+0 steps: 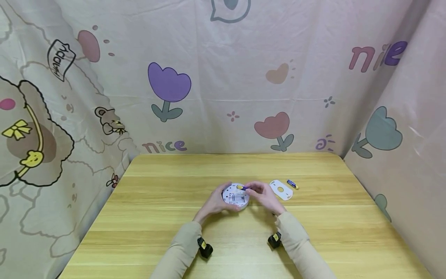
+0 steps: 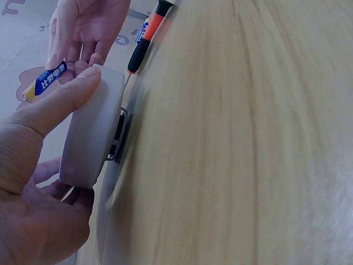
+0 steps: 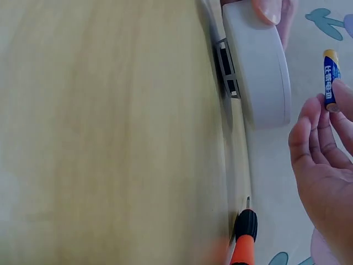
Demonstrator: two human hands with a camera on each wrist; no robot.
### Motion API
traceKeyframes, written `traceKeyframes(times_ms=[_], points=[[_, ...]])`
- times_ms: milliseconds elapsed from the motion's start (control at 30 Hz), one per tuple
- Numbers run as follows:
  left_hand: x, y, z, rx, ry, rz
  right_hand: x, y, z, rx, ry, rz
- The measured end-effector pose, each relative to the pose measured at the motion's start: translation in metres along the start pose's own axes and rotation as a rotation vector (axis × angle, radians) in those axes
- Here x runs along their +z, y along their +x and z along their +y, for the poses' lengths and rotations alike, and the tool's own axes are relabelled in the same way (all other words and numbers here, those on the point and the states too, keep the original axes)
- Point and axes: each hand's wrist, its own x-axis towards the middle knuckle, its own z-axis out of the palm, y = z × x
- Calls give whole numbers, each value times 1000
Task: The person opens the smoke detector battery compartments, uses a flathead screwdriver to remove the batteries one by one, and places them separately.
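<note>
Round white device (image 1: 231, 195) is left of the white plate (image 1: 285, 193), gripped by the left hand (image 1: 216, 201), while the right hand (image 1: 263, 195) pinches a battery (image 3: 329, 77), also left of the plate; I judge battery fitting underway, next calling for alignment with the bay (image 1: 238, 198).

A pale pinkish-white printed cloth backdrop (image 1: 223, 50) spans the upper half of the head view, with a purple tulip print (image 1: 169, 83) left of centre, a red tulip print (image 1: 272, 126) right of centre and multicoloured "nice" lettering (image 1: 378, 57) at upper right. Cloth also hangs down both sides; at left it bears a small brown bear drawing (image 1: 110, 121). A light yellow-brown wood-grain table (image 1: 150, 236) fills the lower middle. Soft light leaves grey shadow along the upper-right fold.
</note>
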Motion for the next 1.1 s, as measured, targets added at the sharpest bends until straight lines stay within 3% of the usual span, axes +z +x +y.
traceKeyframes(times_ms=[533, 767, 1100], points=[[1, 0, 0, -2, 22, 10, -14, -10, 3, 88, 419, 215], [1, -1, 1, 1, 34, 11, -23, -16, 1, 109, 645, 236], [1, 0, 0, -9, 22, 16, -40, -22, 2, 95, 726, 296]])
